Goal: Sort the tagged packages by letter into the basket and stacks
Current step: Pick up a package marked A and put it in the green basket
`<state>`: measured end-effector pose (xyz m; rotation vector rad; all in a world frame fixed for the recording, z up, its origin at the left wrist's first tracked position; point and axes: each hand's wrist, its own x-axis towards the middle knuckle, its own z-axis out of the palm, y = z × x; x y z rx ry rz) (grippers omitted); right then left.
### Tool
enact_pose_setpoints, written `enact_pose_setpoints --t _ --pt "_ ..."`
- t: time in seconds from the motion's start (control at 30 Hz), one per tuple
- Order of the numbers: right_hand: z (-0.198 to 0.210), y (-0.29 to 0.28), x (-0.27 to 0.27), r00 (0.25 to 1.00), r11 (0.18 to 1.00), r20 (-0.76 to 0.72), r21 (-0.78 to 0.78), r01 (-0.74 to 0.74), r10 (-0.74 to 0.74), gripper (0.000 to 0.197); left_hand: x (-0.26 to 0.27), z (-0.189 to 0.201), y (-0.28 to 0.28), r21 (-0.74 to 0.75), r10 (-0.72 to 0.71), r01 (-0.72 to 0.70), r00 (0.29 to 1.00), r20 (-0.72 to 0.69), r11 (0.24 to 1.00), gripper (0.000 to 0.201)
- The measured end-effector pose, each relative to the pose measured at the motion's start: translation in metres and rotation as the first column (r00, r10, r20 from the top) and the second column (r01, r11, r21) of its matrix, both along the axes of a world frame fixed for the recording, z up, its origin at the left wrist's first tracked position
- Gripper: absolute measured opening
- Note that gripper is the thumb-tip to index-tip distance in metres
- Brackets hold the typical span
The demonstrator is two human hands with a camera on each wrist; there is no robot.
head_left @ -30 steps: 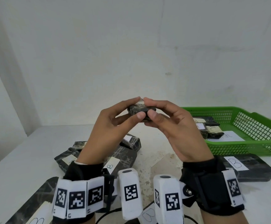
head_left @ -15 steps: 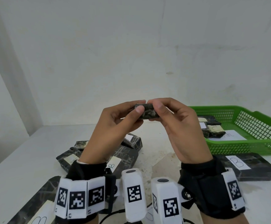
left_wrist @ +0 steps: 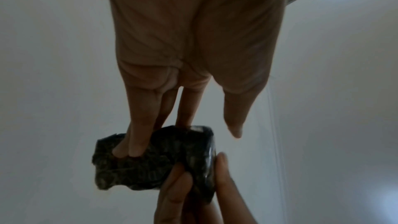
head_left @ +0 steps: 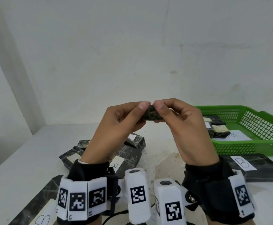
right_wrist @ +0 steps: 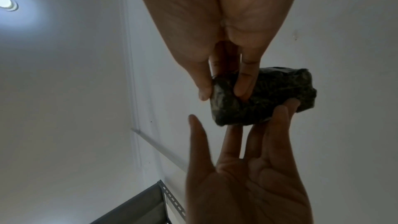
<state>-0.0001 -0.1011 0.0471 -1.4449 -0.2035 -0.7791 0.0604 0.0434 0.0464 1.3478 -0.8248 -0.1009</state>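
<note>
A small dark marbled package [head_left: 152,113] is held up in the air between both hands, above the table. No tag shows on it in any view. My right hand [head_left: 166,111] pinches its right end, with the thumb on the end and the fingers [right_wrist: 243,83] on the face. My left hand [head_left: 132,114] lies against its other side with straight fingers [left_wrist: 137,139]. The left thumb [left_wrist: 234,125] stands a little off the package [left_wrist: 155,159]. The green basket [head_left: 262,148] at the right holds several small packages [head_left: 220,129].
A long dark package tagged B [head_left: 254,168] lies in front of the basket. A loose pile of tagged packages [head_left: 129,156] sits on the white table under my left hand. Another B package [head_left: 35,208] lies at the near left edge. A wall stands close behind.
The package has been turned between the fingers, and the pale tag seen on top a second ago no longer shows. Both hands stayed raised together.
</note>
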Motion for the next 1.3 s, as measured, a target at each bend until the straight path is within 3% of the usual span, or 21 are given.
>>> enact_pose_setpoints --t 0.2,0.33,0.57,0.73,0.83,0.93,1.03,1.13,1.2,1.3 --pt "-0.003 0.0 0.001 0.997 0.998 -0.061 0.048 0.039 -0.036 0.03 0.003 -0.003 -0.001 0.025 0.063 -0.063 0.998 -0.004 0.998 0.03" --pt "0.0 0.002 0.001 0.995 0.998 -0.097 0.06 -0.01 0.016 0.041 0.003 -0.002 -0.002 0.009 0.066 -0.065 0.997 -0.038 0.998 0.03" --pt "-0.001 0.005 -0.002 0.996 0.999 -0.078 0.034 0.036 -0.033 0.031 -0.001 0.002 0.002 0.022 0.071 -0.071 0.997 -0.028 0.997 0.037" --pt "-0.001 0.006 -0.001 0.993 1.0 -0.115 0.014 0.024 -0.023 0.037 -0.001 0.001 0.0 0.046 0.076 -0.075 0.997 -0.028 0.996 0.025" --pt "0.001 0.006 -0.003 0.996 1.0 -0.085 0.012 0.013 -0.012 0.019 -0.001 0.001 0.001 0.052 0.044 -0.041 0.998 -0.042 0.998 0.028" --pt "0.003 0.003 -0.005 0.995 1.0 -0.1 0.017 -0.013 0.015 0.002 0.001 0.002 0.001 -0.026 0.042 -0.046 0.989 -0.143 0.999 0.033" --pt "0.005 0.0 -0.007 0.983 0.997 -0.166 0.046 -0.068 0.075 0.03 0.003 0.003 0.0 -0.124 0.081 -0.116 0.964 -0.252 0.985 0.044" --pt "0.005 -0.001 -0.009 0.972 0.997 -0.23 -0.049 -0.055 0.042 0.053 0.008 -0.001 -0.001 -0.138 0.128 -0.171 0.952 -0.277 0.975 0.06" --pt "0.004 -0.002 -0.009 0.962 0.994 -0.273 -0.1 -0.051 0.022 0.058 0.012 -0.005 0.0 -0.137 0.136 -0.18 0.951 -0.279 0.974 0.061" --pt "0.002 -0.002 -0.006 0.944 0.997 -0.327 -0.051 -0.054 0.035 0.049 0.017 -0.008 0.003 -0.111 0.128 -0.159 0.961 -0.247 0.981 0.066"
